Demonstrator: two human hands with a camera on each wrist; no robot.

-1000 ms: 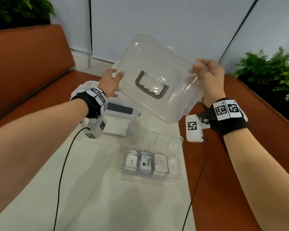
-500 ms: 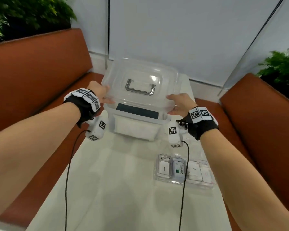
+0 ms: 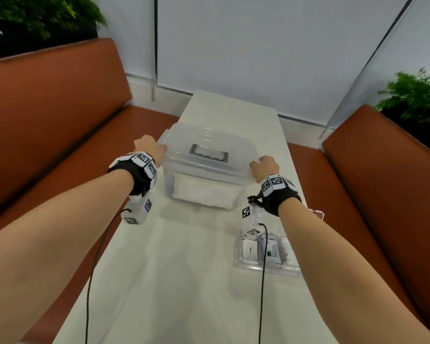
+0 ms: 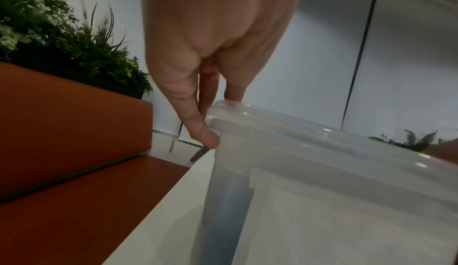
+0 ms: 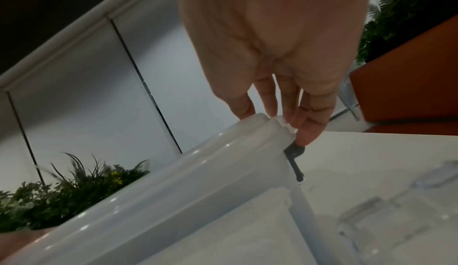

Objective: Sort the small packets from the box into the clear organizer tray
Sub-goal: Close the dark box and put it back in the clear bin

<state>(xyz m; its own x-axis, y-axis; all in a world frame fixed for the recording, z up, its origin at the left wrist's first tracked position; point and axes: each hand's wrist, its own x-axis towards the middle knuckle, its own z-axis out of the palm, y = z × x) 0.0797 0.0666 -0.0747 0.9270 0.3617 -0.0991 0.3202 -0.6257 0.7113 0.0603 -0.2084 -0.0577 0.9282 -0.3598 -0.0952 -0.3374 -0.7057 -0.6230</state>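
Observation:
A clear storage box (image 3: 204, 192) stands mid-table with its clear lid (image 3: 209, 142) and grey handle (image 3: 208, 153) on top. My left hand (image 3: 148, 146) pinches the lid's left end. In the left wrist view, the left hand (image 4: 218, 118) has its thumb against the rim and its fingers over the lid (image 4: 322, 144). My right hand (image 3: 265, 166) grips the right end. In the right wrist view, the right hand (image 5: 285, 120) has its thumb by a dark latch (image 5: 293, 155). The clear organizer tray (image 3: 266, 268) lies near right, holding white packets (image 3: 250, 249), one marked Stevia (image 3: 272, 252).
The narrow white table (image 3: 184, 294) runs between two orange benches (image 3: 47, 120), (image 3: 382, 182). Plants (image 3: 35, 16) sit behind both benches, and a pale wall closes the far end. Black cables (image 3: 94, 269) hang from both wrists over the table. My right forearm covers the tray's right side.
The lid, held tilted in the air a second ago, has come down onto the box. Both hands have followed it and hold its two ends.

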